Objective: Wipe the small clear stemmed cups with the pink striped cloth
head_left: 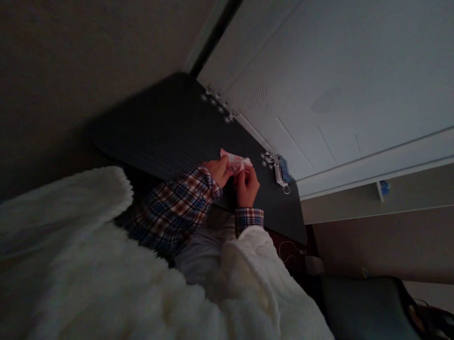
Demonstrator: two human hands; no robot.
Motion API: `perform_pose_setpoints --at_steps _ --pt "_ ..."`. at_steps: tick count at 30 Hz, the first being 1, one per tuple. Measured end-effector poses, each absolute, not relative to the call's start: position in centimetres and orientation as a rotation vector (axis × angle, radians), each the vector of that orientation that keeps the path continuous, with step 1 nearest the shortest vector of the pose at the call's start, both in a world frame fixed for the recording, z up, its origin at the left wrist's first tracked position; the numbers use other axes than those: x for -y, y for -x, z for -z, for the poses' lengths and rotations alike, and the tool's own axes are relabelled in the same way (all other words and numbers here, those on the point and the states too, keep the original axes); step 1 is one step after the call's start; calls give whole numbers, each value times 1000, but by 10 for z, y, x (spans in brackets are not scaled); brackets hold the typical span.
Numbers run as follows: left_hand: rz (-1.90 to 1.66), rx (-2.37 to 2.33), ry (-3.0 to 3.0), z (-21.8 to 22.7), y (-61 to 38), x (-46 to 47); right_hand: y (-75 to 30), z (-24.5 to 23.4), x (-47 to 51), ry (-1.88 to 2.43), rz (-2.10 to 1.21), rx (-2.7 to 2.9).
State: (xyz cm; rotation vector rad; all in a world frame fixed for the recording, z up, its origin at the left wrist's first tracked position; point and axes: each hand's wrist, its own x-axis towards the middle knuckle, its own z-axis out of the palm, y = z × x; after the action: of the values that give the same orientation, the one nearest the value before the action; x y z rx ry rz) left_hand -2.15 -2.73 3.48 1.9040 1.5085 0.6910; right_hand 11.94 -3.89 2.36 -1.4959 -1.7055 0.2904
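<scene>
Here, a small pink paper piece point(235, 161) is sitting between both hands, just above the near-right part of the dark table point(164, 131). It looks crumpled or folded; its long axis is running roughly left to right in the scene, tilting slightly down toward the right. The left hand point(218, 170) is pinching the paper's left end, fingers closed on it. The right hand point(248, 186) is gripping the right end from below, fingertips closed on that edge. Both hands are touching the paper, so neither is nearer; the paper is lying just on the far side of each grip, away from the body. The hands are close together, almost touching each other.

Plaid shirt cuffs point(195, 193) are showing at both wrists, under a white fleecy outer garment point(129, 286). Just right of the hands, a small white and blue item with a ring point(282, 175) is lying on the table, apart from the paper. Small round shiny pieces point(268, 158) are clustering beside it, and another row of them point(217, 101) is sitting at the far edge near the white cabinet point(349, 85). Lighting is dim, so finer paper detail is unclear.
</scene>
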Motion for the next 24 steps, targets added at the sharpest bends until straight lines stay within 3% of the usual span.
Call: perform_pose_setpoints --at_steps 24 --pt "-824 -1457 -1924 -24 20 24 -119 -25 40 1510 -327 1684"
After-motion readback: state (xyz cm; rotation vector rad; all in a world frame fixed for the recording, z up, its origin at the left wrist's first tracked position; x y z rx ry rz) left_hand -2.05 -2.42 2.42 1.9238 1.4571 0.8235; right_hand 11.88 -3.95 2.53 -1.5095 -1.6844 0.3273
